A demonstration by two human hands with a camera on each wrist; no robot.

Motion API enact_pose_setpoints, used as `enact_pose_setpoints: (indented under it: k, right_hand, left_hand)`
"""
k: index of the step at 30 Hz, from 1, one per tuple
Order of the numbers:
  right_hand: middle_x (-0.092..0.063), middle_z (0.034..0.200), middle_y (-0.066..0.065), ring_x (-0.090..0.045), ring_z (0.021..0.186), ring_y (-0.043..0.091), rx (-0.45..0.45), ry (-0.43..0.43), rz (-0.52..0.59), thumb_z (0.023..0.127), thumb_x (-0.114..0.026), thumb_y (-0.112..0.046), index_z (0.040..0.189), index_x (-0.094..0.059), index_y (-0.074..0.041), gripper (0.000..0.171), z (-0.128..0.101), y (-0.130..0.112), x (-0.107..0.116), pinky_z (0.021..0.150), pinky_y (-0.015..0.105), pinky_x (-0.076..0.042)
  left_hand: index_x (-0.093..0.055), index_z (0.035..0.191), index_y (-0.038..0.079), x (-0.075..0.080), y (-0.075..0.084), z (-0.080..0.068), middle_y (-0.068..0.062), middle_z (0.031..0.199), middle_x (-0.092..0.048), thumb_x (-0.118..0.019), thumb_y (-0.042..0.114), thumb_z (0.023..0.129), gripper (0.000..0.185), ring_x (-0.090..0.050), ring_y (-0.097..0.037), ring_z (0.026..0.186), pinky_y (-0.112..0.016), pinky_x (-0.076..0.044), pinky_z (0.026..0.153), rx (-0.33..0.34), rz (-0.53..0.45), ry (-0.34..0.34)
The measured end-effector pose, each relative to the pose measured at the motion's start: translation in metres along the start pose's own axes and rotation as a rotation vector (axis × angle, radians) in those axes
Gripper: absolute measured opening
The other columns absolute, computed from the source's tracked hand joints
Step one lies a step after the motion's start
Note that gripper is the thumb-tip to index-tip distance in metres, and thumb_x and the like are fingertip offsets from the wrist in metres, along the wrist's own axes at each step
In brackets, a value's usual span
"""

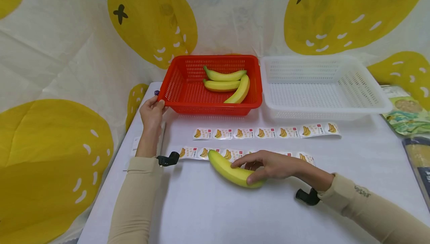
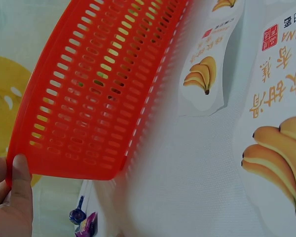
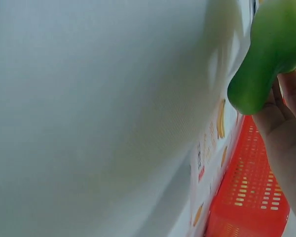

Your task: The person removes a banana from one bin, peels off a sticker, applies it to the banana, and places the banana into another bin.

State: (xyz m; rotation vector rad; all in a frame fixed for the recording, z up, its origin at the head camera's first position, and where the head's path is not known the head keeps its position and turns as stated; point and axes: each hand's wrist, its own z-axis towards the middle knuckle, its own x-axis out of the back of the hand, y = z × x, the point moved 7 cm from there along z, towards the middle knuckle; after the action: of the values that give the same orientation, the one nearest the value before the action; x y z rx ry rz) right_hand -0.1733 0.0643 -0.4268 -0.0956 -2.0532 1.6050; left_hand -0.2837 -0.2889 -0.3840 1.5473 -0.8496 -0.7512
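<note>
A yellow banana [image 1: 231, 170] with a green tip [image 3: 266, 64] lies on the white table, over a strip of banana stickers [image 1: 242, 154]. My right hand [image 1: 265, 165] holds its near end, thumb under and fingers over it. My left hand [image 1: 152, 111] grips the front left corner of the red basket [image 1: 178, 87], thumb [image 2: 19, 197] on the rim [image 2: 89, 98]. Three bananas [image 1: 226, 81] lie inside that basket.
An empty white basket [image 1: 322, 87] stands right of the red one. A second sticker strip [image 1: 265, 132] lies in front of the baskets. Printed packets [image 1: 408, 115] sit at the right table edge. A yellow-patterned cloth hangs behind.
</note>
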Motion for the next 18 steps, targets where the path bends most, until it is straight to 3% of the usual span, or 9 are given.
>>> enact_pose_setpoints:
  k: [7,18]
  right_hand:
    - [-0.064,0.135,0.0,-0.062,0.115,0.012,0.008,-0.047,-0.044,0.093,-0.074,-0.027,0.139,-0.063,-0.024,0.048,0.0011,0.003,-0.0095,0.103,0.029,-0.051]
    - [-0.066,0.134,-0.001,-0.062,0.117,0.008,0.02,-0.044,-0.091,0.092,-0.075,-0.026,0.139,-0.064,-0.022,0.048,0.0039,0.0088,-0.0057,0.104,0.031,-0.052]
  left_hand:
    - [-0.048,0.15,0.007,0.0002,-0.0003,-0.0003,-0.014,0.144,-0.058,-0.059,0.012,0.103,0.049,-0.065,-0.02,0.113,-0.029,-0.054,0.102,0.019,0.014,0.008]
    - [-0.049,0.15,0.008,0.0005,-0.0006,-0.0006,-0.013,0.144,-0.058,-0.059,0.014,0.103,0.048,-0.066,-0.021,0.119,-0.027,-0.054,0.101,0.025,0.025,0.022]
